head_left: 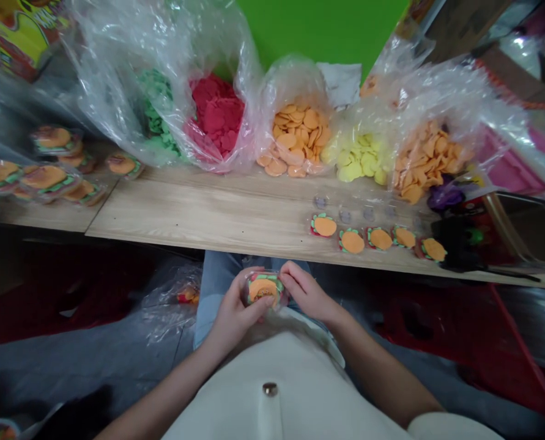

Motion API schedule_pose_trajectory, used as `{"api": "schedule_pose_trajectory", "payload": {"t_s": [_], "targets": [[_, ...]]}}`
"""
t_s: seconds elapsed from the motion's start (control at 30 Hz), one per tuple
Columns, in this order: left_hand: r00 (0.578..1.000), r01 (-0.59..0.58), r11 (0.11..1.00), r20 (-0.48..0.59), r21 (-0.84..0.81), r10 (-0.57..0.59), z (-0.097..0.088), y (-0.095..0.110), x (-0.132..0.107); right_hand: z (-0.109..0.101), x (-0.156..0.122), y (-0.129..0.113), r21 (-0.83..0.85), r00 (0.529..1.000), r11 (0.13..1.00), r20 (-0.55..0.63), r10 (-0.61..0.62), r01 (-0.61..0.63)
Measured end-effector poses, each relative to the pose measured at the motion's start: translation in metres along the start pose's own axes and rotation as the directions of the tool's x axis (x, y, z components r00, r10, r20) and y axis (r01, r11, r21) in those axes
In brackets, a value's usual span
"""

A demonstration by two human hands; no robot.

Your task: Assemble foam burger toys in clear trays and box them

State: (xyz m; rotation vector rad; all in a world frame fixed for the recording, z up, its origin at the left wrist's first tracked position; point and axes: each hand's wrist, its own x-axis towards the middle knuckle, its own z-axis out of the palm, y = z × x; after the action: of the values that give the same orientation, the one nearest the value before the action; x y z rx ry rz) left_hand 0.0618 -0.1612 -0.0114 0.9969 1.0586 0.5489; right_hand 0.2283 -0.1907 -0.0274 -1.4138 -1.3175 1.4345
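Over my lap I hold a small burger-shaped piece in a clear plastic pack [263, 286], with an orange top and green and red edges. My left hand [239, 308] is closed around its left side, thumb across the front. The fingertips of my right hand [305, 293] pinch the pack's upper right edge. On the bench above my hands, several similar packs lie in a row, among them one burger pack [352, 241]. Small clear empty-looking domes [345, 214] sit just behind that row.
Along the back of the bench [199, 208] stand open plastic bags of green pieces [157, 110], red pieces [217, 116], orange discs [302, 137], yellow pieces [361, 157] and more orange pieces [430, 159]. Finished-looking burger packs [45, 178] are piled at left. A dark phone-like object [529, 226] lies right.
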Motion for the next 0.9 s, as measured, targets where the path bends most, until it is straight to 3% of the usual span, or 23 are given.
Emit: {"api": "schedule_pose_trajectory", "payload": {"t_s": [0.07, 0.13, 0.2, 0.3, 0.43, 0.5, 0.57, 0.67, 0.8, 0.9], "targets": [[0.998, -0.002, 1.0, -0.055, -0.03, 0.0, 0.004, 0.0, 0.004, 0.006, 0.004, 0.002, -0.008, 0.992, 1.0, -0.125, 0.005, -0.006], [0.994, 0.003, 0.997, -0.111, -0.075, -0.011, 0.009, 0.001, 0.01, 0.016, 0.005, 0.006, -0.052, 0.946, 0.998, -0.324, 0.003, -0.021], [0.986, -0.011, 0.995, -0.167, -0.101, -0.006, 0.014, 0.002, 0.015, 0.027, 0.003, 0.01, -0.042, 0.901, 0.997, -0.432, 0.034, -0.058], [0.973, -0.064, 0.993, -0.229, -0.101, 0.039, 0.021, 0.004, 0.022, 0.042, -0.002, 0.015, 0.06, 0.903, 0.995, -0.418, 0.102, -0.084], [0.932, -0.231, 0.97, -0.304, -0.073, 0.199, 0.027, 0.0, 0.02, 0.045, -0.007, 0.017, 0.032, 0.9, 0.998, -0.433, 0.057, -0.048], [0.93, -0.265, 0.963, -0.276, -0.052, 0.241, 0.022, -0.006, 0.013, 0.038, -0.012, 0.017, 0.038, 0.928, 0.999, -0.372, 0.027, -0.013], [0.965, -0.224, 0.972, -0.155, -0.067, 0.211, 0.01, -0.012, 0.004, 0.026, -0.018, 0.016, 0.011, 0.966, 1.0, -0.259, -0.011, 0.014], [0.993, -0.11, 0.993, 0.042, -0.039, 0.112, -0.012, -0.015, -0.008, 0.005, -0.029, 0.012, -0.171, 0.999, 0.985, -0.037, -0.009, 0.002], [0.993, -0.068, 0.979, 0.107, 0.192, 0.048, -0.028, -0.009, -0.012, -0.006, -0.038, 0.002, -0.421, 0.987, 0.906, 0.161, 0.023, 0.047], [0.993, -0.056, 0.976, 0.114, 0.211, 0.033, -0.029, -0.009, -0.012, 0.0, -0.042, -0.001, -0.481, 0.975, 0.868, 0.22, -0.02, 0.126]]}}
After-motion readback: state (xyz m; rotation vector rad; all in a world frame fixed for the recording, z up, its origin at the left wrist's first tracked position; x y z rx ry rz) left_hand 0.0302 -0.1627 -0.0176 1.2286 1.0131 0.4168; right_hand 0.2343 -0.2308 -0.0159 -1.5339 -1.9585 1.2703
